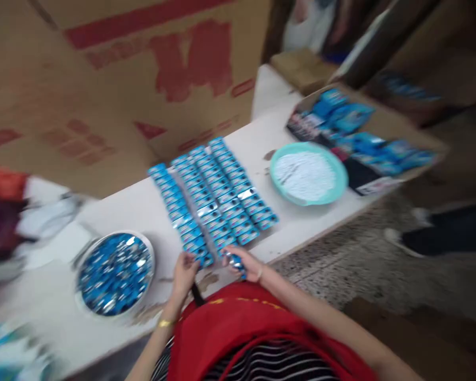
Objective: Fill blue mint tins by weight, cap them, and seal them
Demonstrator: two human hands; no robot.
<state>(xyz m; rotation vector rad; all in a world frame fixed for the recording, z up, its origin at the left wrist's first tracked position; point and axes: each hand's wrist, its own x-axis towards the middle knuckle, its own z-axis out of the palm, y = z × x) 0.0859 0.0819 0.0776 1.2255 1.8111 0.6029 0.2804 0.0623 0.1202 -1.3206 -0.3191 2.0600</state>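
Four long rows of overlapping blue packets (218, 185) lie on the white table (122, 211). At the near end of the leftmost row is my left hand (185, 270), its fingers closed at the edge of the packets; whether it grips one is hidden. My right hand (244, 263) is wrapped round small blue packets (236, 262), close to the near end of the second row. To the left stands a round white bowl (153, 264) heaped with shiny blue packets. A turquoise bowl (343, 182) of small white pieces sits right of the rows.
An open cardboard box (438, 151) with blue packets stands at the table's right end. Large cardboard cartons (115, 95) rise behind the table. Colourful cloth or bags (3, 211) lie at the far left. A person's leg and shoe (404, 241) show at the right.
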